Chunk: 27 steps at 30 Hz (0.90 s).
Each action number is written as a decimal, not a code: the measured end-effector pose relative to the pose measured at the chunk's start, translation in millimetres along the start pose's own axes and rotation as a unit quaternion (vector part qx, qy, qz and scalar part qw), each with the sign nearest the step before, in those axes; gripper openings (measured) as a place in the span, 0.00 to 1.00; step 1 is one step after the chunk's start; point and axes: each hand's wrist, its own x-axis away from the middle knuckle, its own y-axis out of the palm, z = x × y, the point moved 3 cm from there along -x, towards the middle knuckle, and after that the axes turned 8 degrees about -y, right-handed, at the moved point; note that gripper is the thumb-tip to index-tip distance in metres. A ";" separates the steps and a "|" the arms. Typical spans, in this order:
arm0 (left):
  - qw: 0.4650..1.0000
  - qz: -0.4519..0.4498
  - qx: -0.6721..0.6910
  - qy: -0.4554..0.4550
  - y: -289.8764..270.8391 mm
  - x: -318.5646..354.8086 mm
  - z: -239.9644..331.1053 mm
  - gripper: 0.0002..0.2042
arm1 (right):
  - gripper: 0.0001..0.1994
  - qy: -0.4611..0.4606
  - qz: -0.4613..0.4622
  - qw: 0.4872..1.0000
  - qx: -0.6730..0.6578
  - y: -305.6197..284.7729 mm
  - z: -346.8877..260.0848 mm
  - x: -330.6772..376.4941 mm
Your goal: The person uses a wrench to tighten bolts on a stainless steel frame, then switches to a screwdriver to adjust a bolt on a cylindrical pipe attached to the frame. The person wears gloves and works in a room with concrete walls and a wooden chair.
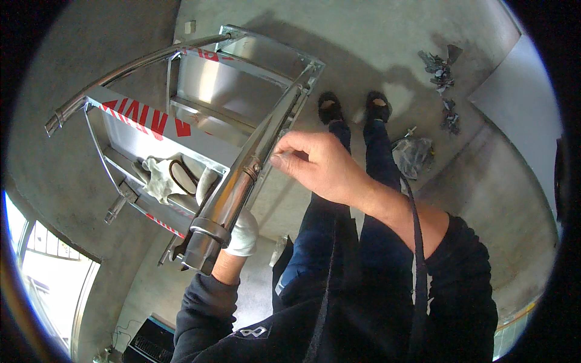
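A metal frame of shelves (pixel 181 130) stands before me on the left, with bright panels and bent, shiny tubes. My right hand (pixel 324 166), bare, is at the near tube (pixel 227 206). Its thumb and forefinger are pinched close to the tube's side; anything between them is too small to make out. A white work glove covers my left hand (pixel 244 235), which reaches behind that tube. The tube hides most of its fingers, so their grip cannot be told. Beyond the tube, on the frame, shows a white glove (pixel 160 179) with a dark hem.
Red-marked film (pixel 142 118) covers parts of the panels. A clear plastic bag (pixel 413 156) lies on the floor right of my legs, and dark scraps (pixel 440 69) lie farther off. A black appliance (pixel 148 342) stands at lower left, near a bright window (pixel 51 281).
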 end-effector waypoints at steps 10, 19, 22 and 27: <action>0.999 0.025 0.035 0.019 5.8 -5.0 -10.2 0.23 | 0.17 0.234 -0.102 0.944 -0.210 10.3 -7.8 -14.2; 0.990 -0.029 0.123 -0.068 -18.5 2.6 -5.2 0.19 | 0.10 0.354 -0.130 0.888 -0.263 5.7 -14.7 -22.4; 0.978 -0.052 0.169 -0.111 -24.0 2.0 -7.0 0.18 | 0.09 0.321 -0.141 0.910 -0.219 3.2 -14.5 -25.2; 0.949 -0.086 0.238 -0.189 -22.5 -6.0 -5.0 0.16 | 0.07 0.160 -0.179 0.968 -0.070 0.0 -15.6 -31.4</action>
